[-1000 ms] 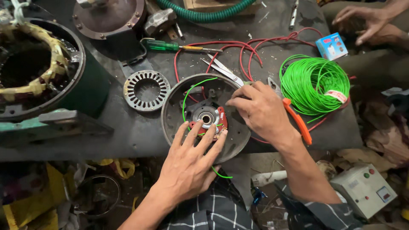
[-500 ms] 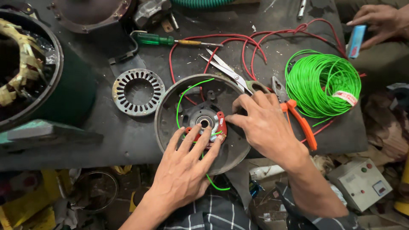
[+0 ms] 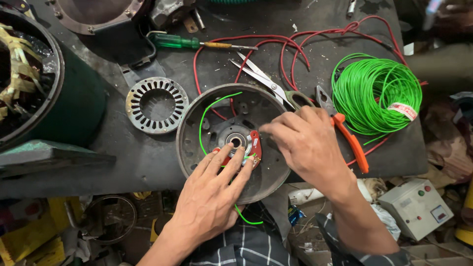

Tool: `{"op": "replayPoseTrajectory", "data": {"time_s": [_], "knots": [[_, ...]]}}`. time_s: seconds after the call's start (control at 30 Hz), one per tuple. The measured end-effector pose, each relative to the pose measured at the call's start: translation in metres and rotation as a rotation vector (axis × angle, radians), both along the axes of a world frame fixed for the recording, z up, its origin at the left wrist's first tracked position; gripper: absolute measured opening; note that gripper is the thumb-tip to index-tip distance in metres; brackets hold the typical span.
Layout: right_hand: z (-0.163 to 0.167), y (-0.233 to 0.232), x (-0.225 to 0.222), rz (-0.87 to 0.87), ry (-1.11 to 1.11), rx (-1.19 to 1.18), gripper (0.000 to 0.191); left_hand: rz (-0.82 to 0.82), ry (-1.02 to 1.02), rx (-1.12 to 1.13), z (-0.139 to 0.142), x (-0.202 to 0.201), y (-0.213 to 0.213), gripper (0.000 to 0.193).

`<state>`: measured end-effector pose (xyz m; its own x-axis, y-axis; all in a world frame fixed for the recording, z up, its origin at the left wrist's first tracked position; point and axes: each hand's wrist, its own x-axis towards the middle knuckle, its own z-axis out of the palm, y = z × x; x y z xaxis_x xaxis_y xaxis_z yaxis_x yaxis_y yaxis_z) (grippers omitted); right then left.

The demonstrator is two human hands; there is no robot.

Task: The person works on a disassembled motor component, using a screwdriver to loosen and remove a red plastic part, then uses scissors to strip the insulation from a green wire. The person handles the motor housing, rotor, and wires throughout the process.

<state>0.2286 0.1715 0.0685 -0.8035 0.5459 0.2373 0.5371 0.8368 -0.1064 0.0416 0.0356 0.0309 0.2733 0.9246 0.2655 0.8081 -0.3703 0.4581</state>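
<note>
Under both hands' loosely spread fingers (image 3: pixel 231 162), grasping nothing, lies the red switch plate (image 3: pixel 254 143).

Motor repair workshop: grimy bench (image 3: pixel 148 162), stator core (image 3: pixel 156 105), wire coil (image 3: pixel 377 93), screwdriver (image 3: pixel 197 43), pliers (image 3: pixel 345 133).

Dark metal workbench (image 3: pixel 148 162), round motor end cover (image 3: pixel 197 148), slotted stator ring (image 3: pixel 156 104), green-handled screwdriver (image 3: pixel 197 43), scissors (image 3: pixel 266 81), orange-handled pliers (image 3: pixel 345 135), green wire coil (image 3: pixel 377 93), red wire (image 3: pixel 295 47)
</note>
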Motion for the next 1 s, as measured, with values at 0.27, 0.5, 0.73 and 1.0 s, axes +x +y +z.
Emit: {"op": "replayPoseTrajectory", "data": {"time_s": [0.27,0.5,0.73,1.0], "knots": [[-0.011,0.014,-0.011,0.022,0.135,-0.062,0.032,-0.002,-0.015,0.006,0.001,-0.001,0.000,0.087],[-0.012,0.017,-0.016,0.083,0.120,-0.036,0.036,0.012,0.002,0.009,0.002,-0.001,0.000,0.081],[-0.005,0.012,-0.020,0.160,0.065,0.062,0.034,0.013,0.006,0.006,0.001,-0.002,-0.001,0.078],[-0.004,0.008,-0.021,0.241,-0.060,0.124,0.028,0.015,-0.010,0.015,0.000,-0.002,-0.003,0.081]]}}
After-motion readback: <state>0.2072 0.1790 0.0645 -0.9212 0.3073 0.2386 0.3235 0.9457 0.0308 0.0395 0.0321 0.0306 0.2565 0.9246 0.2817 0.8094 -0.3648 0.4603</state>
